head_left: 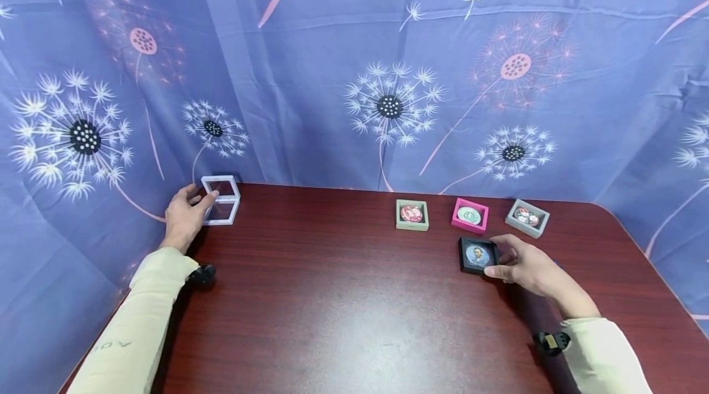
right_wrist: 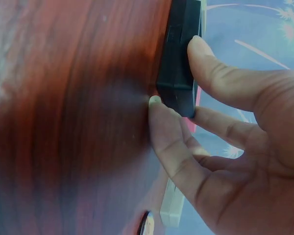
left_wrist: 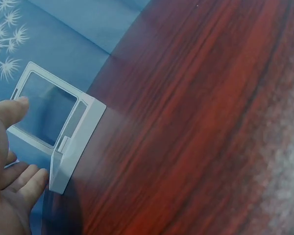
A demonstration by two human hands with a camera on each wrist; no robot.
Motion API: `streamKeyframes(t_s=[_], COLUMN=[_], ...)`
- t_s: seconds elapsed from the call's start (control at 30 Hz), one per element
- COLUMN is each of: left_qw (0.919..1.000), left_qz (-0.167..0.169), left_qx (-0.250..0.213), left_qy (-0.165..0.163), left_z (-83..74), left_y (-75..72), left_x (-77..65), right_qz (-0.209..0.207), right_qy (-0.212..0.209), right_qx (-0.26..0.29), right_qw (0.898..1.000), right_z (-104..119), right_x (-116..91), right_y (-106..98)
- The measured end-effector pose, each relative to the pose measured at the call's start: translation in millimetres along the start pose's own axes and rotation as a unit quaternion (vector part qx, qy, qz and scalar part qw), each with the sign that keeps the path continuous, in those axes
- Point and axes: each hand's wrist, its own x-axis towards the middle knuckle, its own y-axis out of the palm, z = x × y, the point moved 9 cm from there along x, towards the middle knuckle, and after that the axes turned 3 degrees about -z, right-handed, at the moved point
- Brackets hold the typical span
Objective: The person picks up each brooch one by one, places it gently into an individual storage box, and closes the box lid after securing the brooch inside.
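Note:
At the table's far left, a white hinged display case (head_left: 223, 221) stands unfolded, its two clear panels at an angle. My left hand (head_left: 187, 212) is at its left side, the thumb over the edge of the upright panel (left_wrist: 49, 107). In the left wrist view the other fingers (left_wrist: 33, 182) lie loosely bent beside the case's base. On the right, my right hand (head_left: 523, 265) pinches the right side of a small black box frame (head_left: 468, 265) holding a round portrait piece (head_left: 477, 255). Its thumb is against the black side in the right wrist view.
Behind the black frame stand a green frame (head_left: 412, 226), a pink frame (head_left: 469, 227) and a grey frame (head_left: 526, 229), each with a round piece inside. A small round-edged item (right_wrist: 147, 224) lies near the right hand. A blue dandelion-print cloth (head_left: 310, 74) hangs behind the dark red table (head_left: 310, 271).

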Motion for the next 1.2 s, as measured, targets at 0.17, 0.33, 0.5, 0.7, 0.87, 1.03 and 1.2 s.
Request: streamKeyframes(t_s=[0.17,0.33,0.5,0.7,0.87,1.03,1.2], left_qw=[0.9999,0.9998,0.9994,0.9975,0.9964,0.9955,0.9946], left_qz=[0.013,0.015,0.014,0.020,0.026,0.022,0.015], left_qx=[-0.002,0.006,0.024,0.042,0.048,0.055,0.058], left_qy=[0.003,0.010,0.021,0.053,0.065,0.075,0.085], left_z=[-0.7,-2.6,-3.7,-7.5,-9.9,-11.0,-12.1], left_y=[8.1,10.3,10.1,10.6,12.0,14.0,14.2], left_x=[2.0,4.4,8.7,13.6,17.0,18.1,17.2], right_qz=[-0.005,-0.001,0.004,0.011,0.013,0.016,0.013], right_qy=[-0.002,0.014,0.026,0.040,0.052,0.064,0.068], right_qx=[-0.010,-0.006,0.035,0.064,0.065,0.067,0.066], right_qw=[1.000,1.000,0.999,0.997,0.996,0.996,0.995], right_z=[-4.8,-11.1,-16.5,-22.7,-27.6,-30.9,-32.5], right_x=[-2.2,-3.1,-4.8,-7.1,-8.9,-9.5,-9.4], right_y=[-3.7,-5.9,-7.4,-8.8,-10.7,-12.8,-14.5])
